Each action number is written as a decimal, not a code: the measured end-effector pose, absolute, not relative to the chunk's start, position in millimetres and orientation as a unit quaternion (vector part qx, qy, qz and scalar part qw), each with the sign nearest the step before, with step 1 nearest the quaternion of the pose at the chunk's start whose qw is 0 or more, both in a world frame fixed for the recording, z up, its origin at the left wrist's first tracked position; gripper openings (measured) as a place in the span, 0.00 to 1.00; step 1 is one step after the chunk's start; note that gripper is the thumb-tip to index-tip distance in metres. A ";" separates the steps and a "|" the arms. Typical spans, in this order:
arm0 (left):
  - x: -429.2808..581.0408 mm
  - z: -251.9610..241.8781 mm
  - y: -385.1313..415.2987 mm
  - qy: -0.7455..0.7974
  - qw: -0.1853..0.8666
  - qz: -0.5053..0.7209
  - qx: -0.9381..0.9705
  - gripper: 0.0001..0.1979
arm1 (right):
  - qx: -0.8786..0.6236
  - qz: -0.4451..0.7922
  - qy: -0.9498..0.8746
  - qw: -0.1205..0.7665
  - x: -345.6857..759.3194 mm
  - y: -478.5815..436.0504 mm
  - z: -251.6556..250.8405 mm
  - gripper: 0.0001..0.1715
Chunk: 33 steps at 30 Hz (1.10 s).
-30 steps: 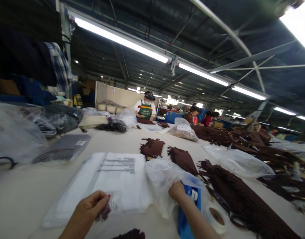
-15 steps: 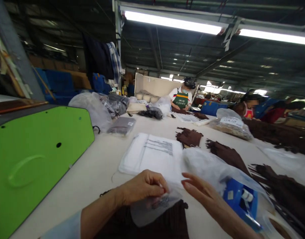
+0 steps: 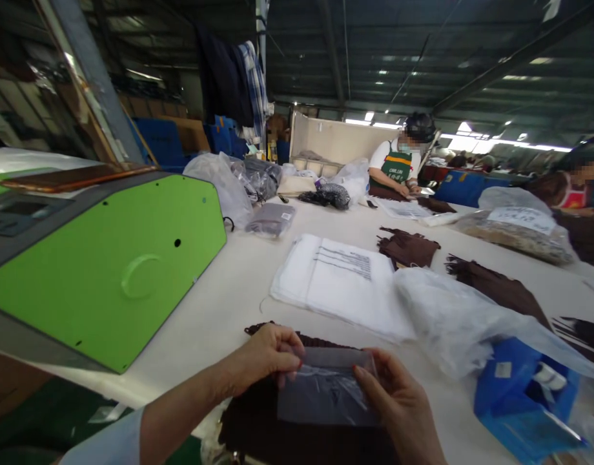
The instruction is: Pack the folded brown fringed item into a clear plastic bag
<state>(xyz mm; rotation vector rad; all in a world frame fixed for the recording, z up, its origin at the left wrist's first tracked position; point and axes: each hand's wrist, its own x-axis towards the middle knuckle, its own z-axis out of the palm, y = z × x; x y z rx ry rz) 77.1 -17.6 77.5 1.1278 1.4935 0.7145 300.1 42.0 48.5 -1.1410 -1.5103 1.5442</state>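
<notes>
A small clear plastic bag [image 3: 328,394] is stretched between my two hands, low over a dark brown fringed scarf [image 3: 258,420] at the table's near edge. My left hand [image 3: 275,355] pinches the bag's upper left corner between thumb and fingers. At the upper right corner, my right hand [image 3: 394,394] grips it with the thumb in front and the fingers behind. The scarf lies below the bag, partly hidden by it and by my hands. Just beyond my hands lies a stack of white printed plastic bags [image 3: 336,278].
A green-sided machine [image 3: 175,278] stands at left. To the right are a crumpled clear bag [image 3: 442,316] and a blue tape dispenser [image 3: 520,394]. More brown scarves [image 3: 408,248], a full bag [image 3: 520,226] and a grey packet [image 3: 272,219] lie farther back. A co-worker [image 3: 396,161] handles brown cloth.
My right hand, open and apart before, now holds the bag's right side. The bag has gone from bunched at my left hand to spread flat. The view has turned left and down.
</notes>
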 end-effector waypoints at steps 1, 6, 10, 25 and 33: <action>78.1 75.7 -16.7 0.654 0.498 0.283 0.495 0.10 | -0.447 0.551 -0.617 0.341 301.7 41.6 42.0 0.23; 86.2 68.9 -9.3 0.717 0.327 0.207 0.579 0.10 | -0.493 0.173 -0.793 0.315 303.9 40.6 16.6 0.23; 91.6 53.8 -9.9 0.727 0.249 0.154 0.621 0.14 | -0.493 -0.019 -0.830 0.259 307.3 38.8 15.0 0.26; 55.6 70.4 -54.2 0.782 0.151 0.218 0.565 0.10 | -0.194 -0.159 -0.932 0.260 274.4 27.1 5.3 0.24; 60.6 15.6 -194.6 0.773 0.426 0.466 0.066 0.24 | -0.151 -0.186 -0.935 0.260 278.1 37.9 -9.2 0.23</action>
